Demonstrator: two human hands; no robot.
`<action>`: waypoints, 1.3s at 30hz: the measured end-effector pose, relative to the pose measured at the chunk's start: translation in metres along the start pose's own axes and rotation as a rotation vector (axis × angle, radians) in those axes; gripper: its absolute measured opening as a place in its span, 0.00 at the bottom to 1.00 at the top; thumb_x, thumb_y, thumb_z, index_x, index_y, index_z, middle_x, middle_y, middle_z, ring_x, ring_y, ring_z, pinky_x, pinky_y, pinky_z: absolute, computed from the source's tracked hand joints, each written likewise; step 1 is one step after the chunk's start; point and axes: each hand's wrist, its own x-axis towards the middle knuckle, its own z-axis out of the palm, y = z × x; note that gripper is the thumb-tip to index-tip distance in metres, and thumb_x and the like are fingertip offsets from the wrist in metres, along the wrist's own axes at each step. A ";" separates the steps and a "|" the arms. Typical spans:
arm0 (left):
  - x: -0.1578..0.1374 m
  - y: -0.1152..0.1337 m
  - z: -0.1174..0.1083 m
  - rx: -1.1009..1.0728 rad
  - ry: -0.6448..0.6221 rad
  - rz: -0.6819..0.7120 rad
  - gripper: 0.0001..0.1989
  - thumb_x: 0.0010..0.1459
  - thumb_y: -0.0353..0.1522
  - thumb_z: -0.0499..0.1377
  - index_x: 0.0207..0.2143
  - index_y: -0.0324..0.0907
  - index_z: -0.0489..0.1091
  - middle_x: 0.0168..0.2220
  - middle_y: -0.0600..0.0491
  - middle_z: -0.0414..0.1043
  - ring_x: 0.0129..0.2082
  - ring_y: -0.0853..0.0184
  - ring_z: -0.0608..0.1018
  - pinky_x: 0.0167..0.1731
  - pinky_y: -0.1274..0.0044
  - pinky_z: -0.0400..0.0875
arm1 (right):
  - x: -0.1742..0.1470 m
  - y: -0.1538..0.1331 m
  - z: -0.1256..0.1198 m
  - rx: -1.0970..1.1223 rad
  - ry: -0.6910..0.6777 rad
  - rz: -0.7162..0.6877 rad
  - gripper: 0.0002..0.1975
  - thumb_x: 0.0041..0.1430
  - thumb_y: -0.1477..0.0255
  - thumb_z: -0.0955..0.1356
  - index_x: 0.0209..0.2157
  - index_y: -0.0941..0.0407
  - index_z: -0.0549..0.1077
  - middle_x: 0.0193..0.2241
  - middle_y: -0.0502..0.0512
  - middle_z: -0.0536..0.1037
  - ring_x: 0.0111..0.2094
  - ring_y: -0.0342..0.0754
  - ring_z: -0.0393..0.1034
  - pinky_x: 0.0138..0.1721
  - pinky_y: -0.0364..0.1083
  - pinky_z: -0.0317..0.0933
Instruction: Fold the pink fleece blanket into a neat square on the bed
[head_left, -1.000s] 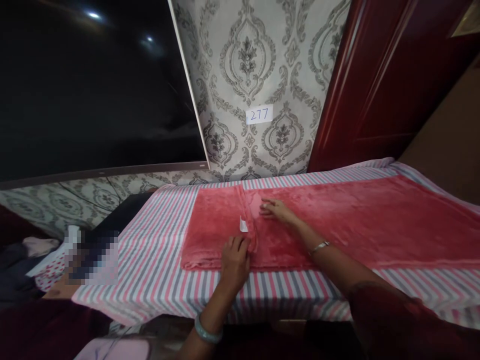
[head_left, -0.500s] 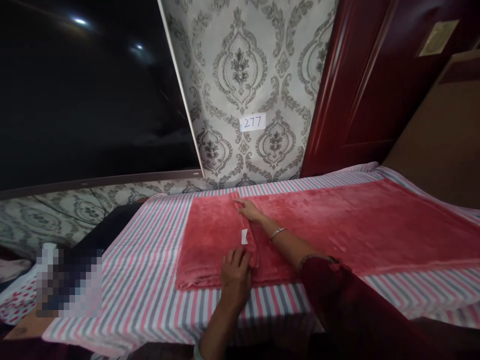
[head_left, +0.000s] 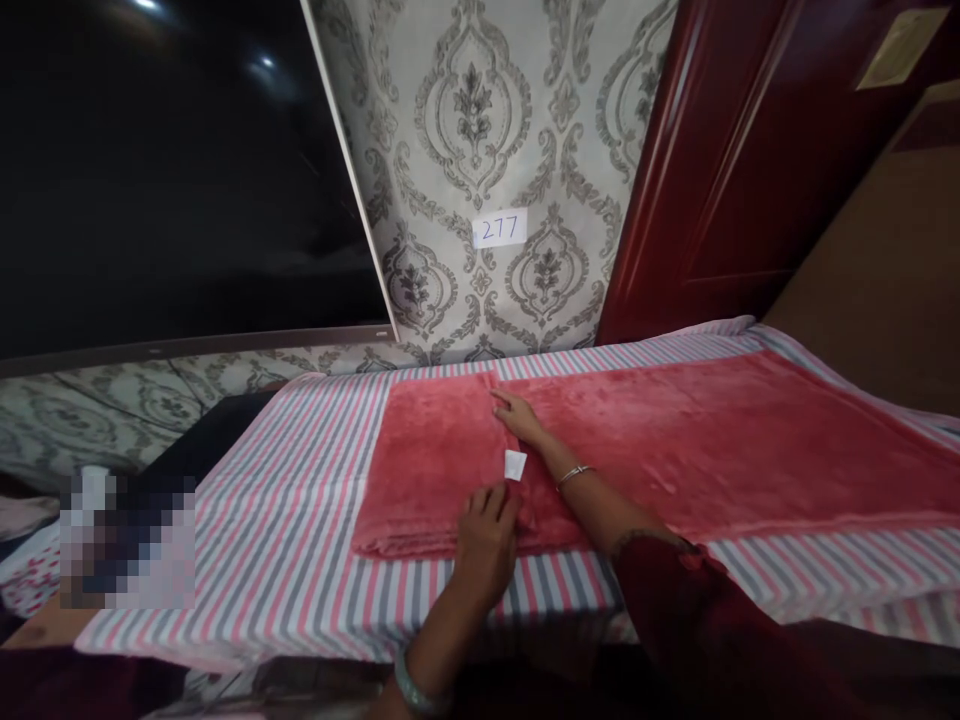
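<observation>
A plush coral-red blanket lies lengthwise over a striped cloth, its left part folded over into a thicker layered section. A small white label sticks out near the fold's right edge. My left hand is at the near corner of that edge, fingers curled onto the fabric. My right hand reaches to the far end of the same edge, its fingers closed on the blanket there. The exact grip of the fingertips is partly hidden by the plush.
The striped cloth covers the table beneath. Behind it are a large dark television, patterned wallpaper with a paper marked 277, and a dark red door. A brown board leans at the right.
Both hands have shifted slightly right with the folded edge and its label. The label now faces more open. The camera view has tilted down a little.
</observation>
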 end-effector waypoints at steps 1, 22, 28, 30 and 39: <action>0.000 0.000 -0.001 -0.006 0.009 0.010 0.18 0.58 0.23 0.59 0.51 0.40 0.73 0.52 0.44 0.77 0.48 0.55 0.74 0.44 0.65 0.73 | 0.001 0.001 0.000 0.005 0.000 0.001 0.28 0.52 0.79 0.67 0.57 0.55 0.76 0.56 0.56 0.78 0.57 0.52 0.73 0.63 0.54 0.60; 0.019 -0.028 -0.070 0.042 -0.088 -0.259 0.21 0.69 0.33 0.48 0.59 0.37 0.69 0.61 0.41 0.71 0.62 0.54 0.72 0.62 0.58 0.64 | -0.046 -0.053 -0.016 -0.676 -0.179 -0.158 0.39 0.65 0.58 0.64 0.72 0.61 0.54 0.73 0.67 0.47 0.73 0.64 0.42 0.70 0.61 0.44; 0.004 -0.064 -0.075 0.272 -0.432 -0.526 0.34 0.65 0.44 0.57 0.69 0.41 0.59 0.72 0.37 0.50 0.72 0.40 0.53 0.65 0.45 0.50 | -0.071 -0.065 -0.002 -0.820 -0.394 -0.112 0.38 0.69 0.53 0.60 0.72 0.59 0.52 0.74 0.66 0.45 0.74 0.60 0.34 0.70 0.64 0.38; -0.006 -0.064 -0.068 0.295 -0.512 -0.529 0.32 0.66 0.44 0.55 0.69 0.45 0.60 0.73 0.40 0.49 0.72 0.40 0.52 0.65 0.44 0.50 | -0.079 -0.055 0.002 -0.836 -0.416 -0.088 0.38 0.69 0.52 0.59 0.72 0.58 0.53 0.73 0.65 0.47 0.74 0.59 0.36 0.70 0.62 0.38; -0.014 -0.064 -0.062 0.326 -0.457 -0.487 0.31 0.66 0.43 0.56 0.69 0.45 0.61 0.72 0.39 0.52 0.71 0.39 0.54 0.63 0.44 0.54 | -0.074 -0.071 0.000 -0.864 -0.462 -0.043 0.36 0.67 0.54 0.63 0.70 0.58 0.57 0.72 0.67 0.52 0.73 0.62 0.42 0.68 0.66 0.42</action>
